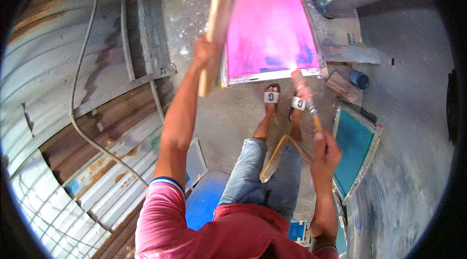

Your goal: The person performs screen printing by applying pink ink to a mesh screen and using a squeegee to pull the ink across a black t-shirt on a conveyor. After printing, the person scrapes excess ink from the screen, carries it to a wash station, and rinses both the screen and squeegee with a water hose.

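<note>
My left hand (206, 50) is closed around the middle of a long wooden bar (221, 8), which looks like a screen-printing squeegee and is held on end beside a screen frame. Stretched over that frame is a bright pink screen (270, 25) with dark blue smears along its near edge. My right hand (325, 156) grips the rear of a spray nozzle (302, 87) with a reddish front part. From its tip a whitish mist spreads over the pink mesh. A yellow hose (274, 154) loops below my right hand, between my legs.
A teal screen frame (351, 152) leans at the right, near a blue can (359, 79) and a brick-like block (342, 86). A blue rounded thing (206, 198) is beside my left leg. Corrugated metal sheeting (97, 161) and a hanging grey hose (76, 76) line the left.
</note>
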### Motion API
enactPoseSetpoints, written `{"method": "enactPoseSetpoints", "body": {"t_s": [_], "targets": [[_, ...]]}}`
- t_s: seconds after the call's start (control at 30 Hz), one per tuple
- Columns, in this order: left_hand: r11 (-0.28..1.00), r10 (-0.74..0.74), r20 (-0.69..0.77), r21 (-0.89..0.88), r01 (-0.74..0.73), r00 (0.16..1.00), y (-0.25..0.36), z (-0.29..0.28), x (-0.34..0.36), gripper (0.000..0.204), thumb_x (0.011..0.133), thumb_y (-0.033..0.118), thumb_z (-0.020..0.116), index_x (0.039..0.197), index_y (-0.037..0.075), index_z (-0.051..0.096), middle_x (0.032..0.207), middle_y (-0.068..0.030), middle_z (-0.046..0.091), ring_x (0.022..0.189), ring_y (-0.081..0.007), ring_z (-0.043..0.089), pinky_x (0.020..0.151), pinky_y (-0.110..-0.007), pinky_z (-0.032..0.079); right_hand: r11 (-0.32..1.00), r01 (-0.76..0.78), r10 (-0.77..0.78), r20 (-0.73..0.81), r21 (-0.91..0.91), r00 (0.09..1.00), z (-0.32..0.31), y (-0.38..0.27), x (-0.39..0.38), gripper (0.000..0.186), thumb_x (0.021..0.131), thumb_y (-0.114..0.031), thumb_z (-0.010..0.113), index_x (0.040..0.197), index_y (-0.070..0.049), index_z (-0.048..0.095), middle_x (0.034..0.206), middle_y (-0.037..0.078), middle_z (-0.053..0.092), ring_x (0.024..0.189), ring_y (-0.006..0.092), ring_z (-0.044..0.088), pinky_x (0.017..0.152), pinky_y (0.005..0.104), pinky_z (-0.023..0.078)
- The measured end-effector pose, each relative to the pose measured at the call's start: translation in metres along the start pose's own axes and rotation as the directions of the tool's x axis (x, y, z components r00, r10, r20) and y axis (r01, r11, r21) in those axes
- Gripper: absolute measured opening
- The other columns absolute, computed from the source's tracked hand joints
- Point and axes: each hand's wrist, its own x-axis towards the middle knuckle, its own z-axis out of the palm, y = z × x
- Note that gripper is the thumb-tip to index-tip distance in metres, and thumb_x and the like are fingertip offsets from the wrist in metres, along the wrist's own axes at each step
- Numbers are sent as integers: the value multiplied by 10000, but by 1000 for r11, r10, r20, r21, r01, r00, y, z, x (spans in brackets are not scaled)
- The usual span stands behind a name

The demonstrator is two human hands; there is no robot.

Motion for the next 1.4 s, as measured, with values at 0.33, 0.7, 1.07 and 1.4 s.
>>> {"method": "enactPoseSetpoints", "body": {"t_s": [0.33, 0.7, 1.07, 1.4], "targets": [[523, 597, 269, 583, -621, 756, 40, -97, -35, 731, 655, -108, 542, 1354, 107, 567, 1364, -132, 589, 1290, -339, 532, 1074, -461, 419, 997, 27, -35, 119, 67, 992, -24, 4, 72, 213, 956, -156, 612, 988, 49, 660, 639, 80, 529, 598, 110, 470, 558, 285, 416], [255, 632, 462, 635, -729, 622, 58, -82, -43, 626, 767, -22, 563, 1366, 159, 572, 1451, -33, 531, 1355, -267, 480, 1140, -491, 359, 995, -68, 51, 198, 79, 979, -5, -10, 90, 222, 973, -178, 591, 965, 31, 665, 678, -11, 506, 641, 80, 445, 566, 274, 370], [426, 441, 578, 539, -727, 687, 82, 34, 7, 293, 816, 59, 588, 1097, 130, 638, 973, -181, 694, 942, -367, 672, 804, -500, 522, 964, 64, -98, 119, 257, 988, 47, -71, 69, 221, 978, -208, 605, 999, 8, 651, 629, 50, 479, 592, 84, 455, 540, 294, 402], [521, 338, 442, 648, -556, 831, 250, 103, 13, 370, 749, 76, 646, 1118, 46, 643, 1007, -259, 688, 973, -387, 684, 796, -488, 530, 893, -201, 360, -370, 403, 857, -20, 61, -80, 229, 955, -162, 621, 1050, 42, 659, 693, 61, 583, 646, 109, 535, 574, 301, 447]]}}
